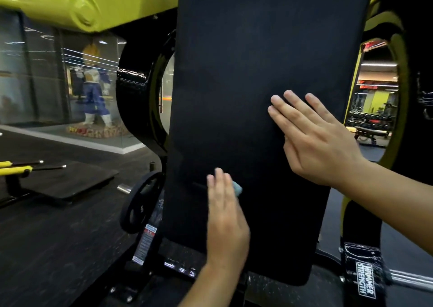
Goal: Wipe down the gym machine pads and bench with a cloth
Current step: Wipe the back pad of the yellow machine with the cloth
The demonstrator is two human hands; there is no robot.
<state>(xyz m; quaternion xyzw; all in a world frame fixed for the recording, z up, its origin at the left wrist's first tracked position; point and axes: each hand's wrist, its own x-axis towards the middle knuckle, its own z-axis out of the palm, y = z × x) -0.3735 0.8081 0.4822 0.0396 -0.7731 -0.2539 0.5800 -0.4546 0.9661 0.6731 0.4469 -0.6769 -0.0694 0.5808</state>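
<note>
A tall black pad (253,60) stood upright in the middle of the view, filling most of it from the top edge down to near the floor. The left hand (226,220) lay against the lower part of the pad with its fingers straight and together, pressing a small pale blue cloth (237,188) flat to the surface. Only a corner of the cloth showed, at the right side of the fingers; the rest was hidden under the hand. The right hand (314,134) rested higher and further right on the pad, palm down and relaxed, fingers straight and slightly spread, holding nothing.

Behind the pad, a yellow-green frame (93,4) ran across the top left, with a glossy black curved support (138,86) beneath it. At the lower left of the pad sat a black wheel (138,203) and a warning label (145,243) on the machine's post. On the right, a black strap (365,274) carried white lettering reading "HAMMER STRENGTH".

Far to the left, a figure (93,89) in blue and white stood inside a glass case (46,77). Nearer on the left, yellow handles (16,168) with dark bars lay over a dark mat (70,182). Far to the right, through the opening in the frame, a bench (372,132) and a rack of dumbbells (370,117) were visible.
</note>
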